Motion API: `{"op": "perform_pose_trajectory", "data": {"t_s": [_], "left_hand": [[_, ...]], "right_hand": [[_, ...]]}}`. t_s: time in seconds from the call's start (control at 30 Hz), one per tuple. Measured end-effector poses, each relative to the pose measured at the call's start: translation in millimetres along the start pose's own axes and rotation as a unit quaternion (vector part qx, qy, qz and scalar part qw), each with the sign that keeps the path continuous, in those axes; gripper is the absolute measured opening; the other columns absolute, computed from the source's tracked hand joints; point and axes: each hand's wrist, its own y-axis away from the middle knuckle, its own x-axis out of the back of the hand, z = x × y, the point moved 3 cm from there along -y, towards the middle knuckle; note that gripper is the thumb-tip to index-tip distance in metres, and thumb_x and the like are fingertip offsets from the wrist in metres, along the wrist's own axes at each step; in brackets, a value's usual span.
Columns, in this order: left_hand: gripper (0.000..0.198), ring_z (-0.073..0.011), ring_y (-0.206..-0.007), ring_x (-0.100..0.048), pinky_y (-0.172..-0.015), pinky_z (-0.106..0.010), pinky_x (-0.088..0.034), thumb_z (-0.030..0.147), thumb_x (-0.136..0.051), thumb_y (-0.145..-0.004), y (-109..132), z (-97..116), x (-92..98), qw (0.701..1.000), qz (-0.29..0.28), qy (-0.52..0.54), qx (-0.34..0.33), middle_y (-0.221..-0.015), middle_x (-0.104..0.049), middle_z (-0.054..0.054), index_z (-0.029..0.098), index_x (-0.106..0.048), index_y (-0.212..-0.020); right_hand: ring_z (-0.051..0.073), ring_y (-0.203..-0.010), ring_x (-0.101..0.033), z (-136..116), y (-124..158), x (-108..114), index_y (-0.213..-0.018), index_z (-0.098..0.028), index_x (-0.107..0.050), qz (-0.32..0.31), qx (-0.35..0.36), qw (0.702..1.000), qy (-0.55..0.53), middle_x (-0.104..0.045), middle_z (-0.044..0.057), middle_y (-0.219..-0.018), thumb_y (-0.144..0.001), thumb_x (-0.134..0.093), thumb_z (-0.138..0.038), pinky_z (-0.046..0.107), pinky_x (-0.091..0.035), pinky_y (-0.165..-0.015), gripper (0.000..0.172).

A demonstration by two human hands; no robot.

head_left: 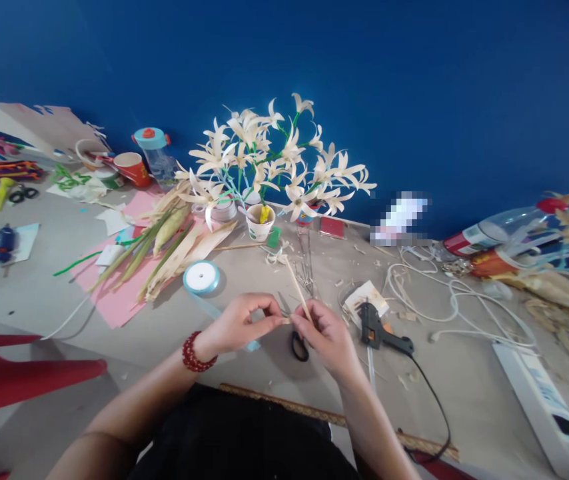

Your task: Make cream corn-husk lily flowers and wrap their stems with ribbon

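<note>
My right hand (323, 333) pinches a thin pale stick (297, 288) that points up and away to the left. My left hand (244, 321) is closed, thumb and forefinger meeting on a small pale husk-like piece (285, 321) at the stick's lower end. Below the fingers lie black-handled scissors (300, 347), partly hidden by my right hand. Left of my hands sits a spool of light blue ribbon (202, 277), its tail running under my left hand. A black glue gun (377, 328) rests right of my right hand.
Husk flowers (292, 153) on green stems rise from paper cups (260, 227) by the blue wall. Corn husks (174, 260) lie on pink paper (114, 313). A white cable (452, 300), a power strip (539, 400) and a plastic bottle (494, 230) lie at right.
</note>
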Motion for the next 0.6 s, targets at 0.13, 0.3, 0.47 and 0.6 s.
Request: {"op": "perform_pose_trajectory", "data": {"t_s": [0.13,0.3,0.47,0.6], "left_hand": [[0.019,-0.014,-0.07,-0.054,-0.066,-0.023,-0.043,0.031,-0.057,-0.09,0.5,1.5,-3.8,1.0,-0.003,-0.029,0.004,-0.075,-0.062,-0.001,0.016,-0.061,-0.078],[0.019,-0.0156,-0.076,-0.06,-0.064,-0.021,-0.044,0.029,-0.056,-0.091,0.3,3.0,-9.6,0.997,0.062,-0.036,-0.038,-0.08,-0.067,-0.004,0.016,-0.063,-0.079],[0.014,-0.0155,-0.077,-0.062,-0.066,-0.022,-0.046,0.021,-0.056,-0.091,0.9,4.0,-11.0,0.992,0.084,-0.056,-0.079,-0.081,-0.069,-0.004,0.016,-0.063,-0.08],[0.013,-0.016,-0.081,-0.062,-0.078,-0.027,-0.048,0.02,-0.056,-0.092,3.3,6.3,-11.9,0.986,0.066,-0.051,-0.141,-0.084,-0.068,-0.006,0.015,-0.062,-0.08]], "right_hand": [[0.012,-0.054,-0.041,9.7,3.4,-2.3,-0.083,-0.021,-0.056,0.035,0.001,0.999,0.001,-0.044,-0.004,-0.062,-0.099,-0.043,-0.046,0.022,-0.031,-0.049,0.033],[0.015,-0.058,-0.048,9.9,12.8,-14.2,-0.078,-0.021,-0.055,0.011,0.036,0.994,0.102,-0.049,-0.001,-0.063,-0.101,-0.033,-0.048,0.025,-0.034,-0.054,0.042],[0.014,-0.055,-0.045,2.8,12.1,-17.7,-0.071,-0.02,-0.053,0.01,0.042,0.995,0.094,-0.048,-0.001,-0.06,-0.101,-0.039,-0.045,0.025,-0.032,-0.054,0.041],[0.009,-0.044,-0.026,7.2,11.3,-22.2,-0.062,-0.019,-0.049,-0.038,-0.053,0.99,-0.123,-0.033,-0.006,-0.051,-0.094,-0.049,-0.055,0.023,-0.019,-0.043,0.048]]}}
